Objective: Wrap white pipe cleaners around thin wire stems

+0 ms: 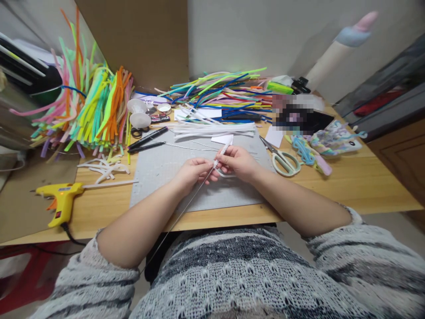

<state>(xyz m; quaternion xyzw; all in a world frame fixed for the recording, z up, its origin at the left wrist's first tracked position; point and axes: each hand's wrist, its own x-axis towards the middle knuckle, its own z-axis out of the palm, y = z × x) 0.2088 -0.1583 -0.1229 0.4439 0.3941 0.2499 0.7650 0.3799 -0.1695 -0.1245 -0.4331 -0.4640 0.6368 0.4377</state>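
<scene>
Strip, white and fuzzy [227, 146], is held up over the middle of the grey cutting mat [159, 179], slanting to the far right. Right hand [239, 163]: thumb and fingers clamped on it. Left hand [194, 173]: thumb and index pinched together on its near end; remaining left fingers loosely curled. Thin wire [194, 196] runs from that end down past the left forearm, over the near tabletop edge. Exact joint between wire and strip too small to read. White bent piece partly visible under the right hand. Far part of mat: bundle of white stems [215, 129] lying left to right, a few loose wires just nearer. Black markers [148, 138] at the mat's far left corner, scissors [286, 163] at its right edge, handles toward the near right. Left of mat on the tabletop [335, 188]: white offcuts [104, 168], then yellow glue gun [61, 198], nozzle pointing left, glue stick out the back. Far left: big upright bunch of coloured stems [96, 110], white spools [138, 114] beside it. Far middle: coloured stems lying flat [226, 91]. Right: pastel fuzzy pieces [303, 148] beyond the scissors.
</scene>
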